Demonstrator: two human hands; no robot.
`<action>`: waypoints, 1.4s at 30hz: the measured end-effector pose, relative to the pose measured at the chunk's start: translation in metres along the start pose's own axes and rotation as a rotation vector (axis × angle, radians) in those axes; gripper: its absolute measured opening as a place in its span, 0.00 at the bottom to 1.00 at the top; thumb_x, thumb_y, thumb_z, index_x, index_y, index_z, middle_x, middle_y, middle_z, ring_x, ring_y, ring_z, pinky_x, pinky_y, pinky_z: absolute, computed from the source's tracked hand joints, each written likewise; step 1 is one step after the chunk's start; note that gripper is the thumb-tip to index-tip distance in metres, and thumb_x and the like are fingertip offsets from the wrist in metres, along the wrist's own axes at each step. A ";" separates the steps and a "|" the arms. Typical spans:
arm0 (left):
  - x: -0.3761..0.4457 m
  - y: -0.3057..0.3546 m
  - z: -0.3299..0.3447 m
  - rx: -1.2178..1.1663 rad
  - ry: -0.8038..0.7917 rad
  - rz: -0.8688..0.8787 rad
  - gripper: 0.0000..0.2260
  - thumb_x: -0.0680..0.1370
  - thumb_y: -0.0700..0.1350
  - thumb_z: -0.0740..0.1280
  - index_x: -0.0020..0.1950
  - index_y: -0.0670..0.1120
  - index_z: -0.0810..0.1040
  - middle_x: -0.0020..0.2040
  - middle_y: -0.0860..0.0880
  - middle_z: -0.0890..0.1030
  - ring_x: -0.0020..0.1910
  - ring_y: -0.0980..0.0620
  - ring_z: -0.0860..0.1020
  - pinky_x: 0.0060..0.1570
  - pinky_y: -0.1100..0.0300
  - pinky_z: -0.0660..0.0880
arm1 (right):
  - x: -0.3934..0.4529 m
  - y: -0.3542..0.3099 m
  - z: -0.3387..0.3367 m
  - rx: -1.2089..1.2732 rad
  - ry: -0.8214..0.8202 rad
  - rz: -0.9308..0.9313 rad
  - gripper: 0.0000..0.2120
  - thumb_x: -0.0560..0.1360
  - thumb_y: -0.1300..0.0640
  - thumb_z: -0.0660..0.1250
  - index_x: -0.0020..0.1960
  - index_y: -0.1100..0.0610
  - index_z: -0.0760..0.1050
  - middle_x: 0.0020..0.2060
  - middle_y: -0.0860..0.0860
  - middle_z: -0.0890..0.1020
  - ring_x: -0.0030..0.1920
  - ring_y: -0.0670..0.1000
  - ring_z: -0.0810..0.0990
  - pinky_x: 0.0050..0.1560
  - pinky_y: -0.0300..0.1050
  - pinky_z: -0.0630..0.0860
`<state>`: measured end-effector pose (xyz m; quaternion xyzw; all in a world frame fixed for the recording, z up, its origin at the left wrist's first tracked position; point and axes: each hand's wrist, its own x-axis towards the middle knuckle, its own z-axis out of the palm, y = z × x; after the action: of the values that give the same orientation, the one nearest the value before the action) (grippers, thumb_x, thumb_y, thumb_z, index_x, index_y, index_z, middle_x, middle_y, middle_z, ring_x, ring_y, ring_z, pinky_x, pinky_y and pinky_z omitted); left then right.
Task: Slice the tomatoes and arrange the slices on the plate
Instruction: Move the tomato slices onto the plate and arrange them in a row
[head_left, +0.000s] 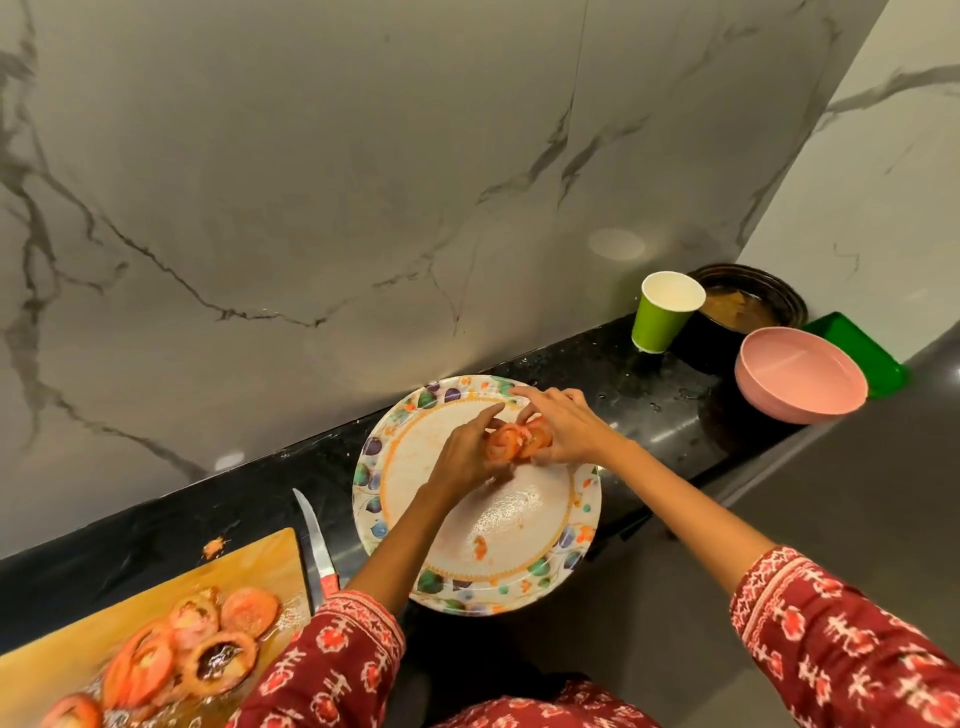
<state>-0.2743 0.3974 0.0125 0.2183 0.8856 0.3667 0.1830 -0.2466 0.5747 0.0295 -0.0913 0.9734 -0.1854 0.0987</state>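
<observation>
Both hands around tomato slices

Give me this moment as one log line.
both hands: left hand and right hand holding tomato slices | over plate | knife idle

Single head-worn wide-angle view, looking forward and steeply down from above the black counter, close range. Marble wall fills the upper frame; plate sits near center, cutting board cropped at lower left. No second view to overlap.
</observation>
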 end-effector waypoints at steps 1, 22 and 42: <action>0.000 0.000 0.000 0.016 -0.003 -0.004 0.38 0.68 0.48 0.76 0.73 0.49 0.60 0.68 0.46 0.71 0.64 0.47 0.72 0.64 0.53 0.69 | 0.000 0.002 -0.001 -0.007 0.003 -0.016 0.41 0.70 0.52 0.72 0.75 0.52 0.53 0.62 0.46 0.75 0.65 0.50 0.65 0.65 0.46 0.53; -0.002 -0.007 0.001 0.005 0.123 -0.094 0.30 0.70 0.45 0.75 0.69 0.47 0.68 0.62 0.45 0.76 0.55 0.49 0.77 0.54 0.58 0.76 | 0.010 0.004 0.010 0.100 0.052 -0.123 0.37 0.71 0.47 0.71 0.74 0.52 0.56 0.56 0.49 0.77 0.65 0.51 0.67 0.67 0.48 0.54; -0.002 -0.010 0.002 0.036 0.087 -0.050 0.26 0.71 0.42 0.73 0.67 0.44 0.71 0.62 0.44 0.77 0.56 0.47 0.78 0.56 0.58 0.74 | 0.012 0.001 0.016 0.169 0.026 -0.102 0.40 0.70 0.48 0.71 0.75 0.50 0.53 0.60 0.48 0.77 0.68 0.51 0.65 0.69 0.50 0.52</action>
<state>-0.2739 0.3909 0.0046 0.1833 0.9043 0.3554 0.1493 -0.2551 0.5677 0.0129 -0.1295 0.9496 -0.2728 0.0838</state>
